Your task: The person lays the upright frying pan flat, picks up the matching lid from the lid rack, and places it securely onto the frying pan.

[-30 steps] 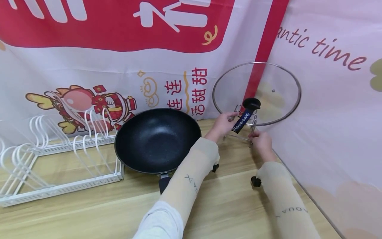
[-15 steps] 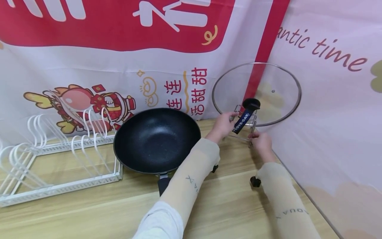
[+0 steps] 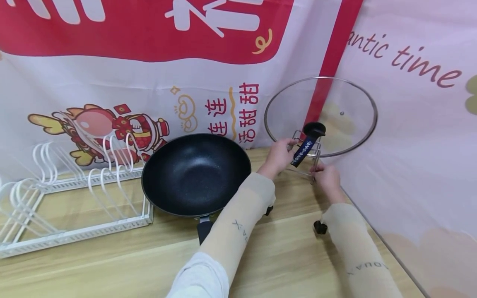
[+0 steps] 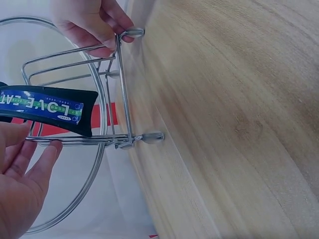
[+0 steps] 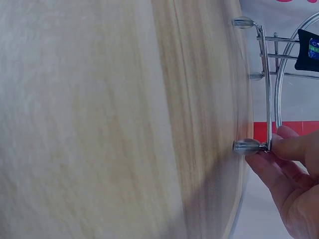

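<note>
While both hands pinch the metal stand, printed cloths border the wooden table

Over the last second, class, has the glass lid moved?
No; in the head view, the glass lid keeps its place against the red stripe.

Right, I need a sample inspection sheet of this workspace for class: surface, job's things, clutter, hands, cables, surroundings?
Surface: light wood-grain table.
Job's things: glass lid standing in a wire stand, black handle on the near side.
Clutter: black wok and white rack, both to the left.
Hands: left hand and right hand both grip the wire stand.
Cables: nothing seen.
Surroundings: printed banner behind, pink printed sheet right.
</note>
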A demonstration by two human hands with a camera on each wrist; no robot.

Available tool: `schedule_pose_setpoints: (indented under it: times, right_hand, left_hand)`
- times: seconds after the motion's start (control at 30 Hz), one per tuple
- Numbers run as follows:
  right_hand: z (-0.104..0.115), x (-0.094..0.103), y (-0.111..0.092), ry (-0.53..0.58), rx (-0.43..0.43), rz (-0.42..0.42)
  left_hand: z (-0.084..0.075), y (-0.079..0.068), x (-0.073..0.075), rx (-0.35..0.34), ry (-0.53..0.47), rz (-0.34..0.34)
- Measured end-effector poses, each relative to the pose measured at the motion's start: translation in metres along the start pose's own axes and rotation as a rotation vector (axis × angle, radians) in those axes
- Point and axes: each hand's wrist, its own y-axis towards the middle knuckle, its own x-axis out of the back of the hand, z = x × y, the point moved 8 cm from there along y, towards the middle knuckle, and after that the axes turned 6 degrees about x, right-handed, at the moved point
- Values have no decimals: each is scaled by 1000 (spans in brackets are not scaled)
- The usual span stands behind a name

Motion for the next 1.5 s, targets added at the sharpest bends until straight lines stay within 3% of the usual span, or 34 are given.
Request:
schedule_pose_setpoints:
  times: [0.63, 1.0, 1.23, 1.5]
  right_hand:
    - [8, 2, 1, 8, 29, -13]
    - [5, 0, -3, 23, 31, -1]
    - [6, -2, -7, 37, 28, 12]
    - [3, -5, -8, 73, -9, 51]
  left_hand:
    - [-3, -1, 12, 29, -54, -58]
    - [1, -3, 10, 48, -105, -52]
    - [6, -5, 9, 100, -126, -38]
    - [5, -5, 10, 101, -114, -24]
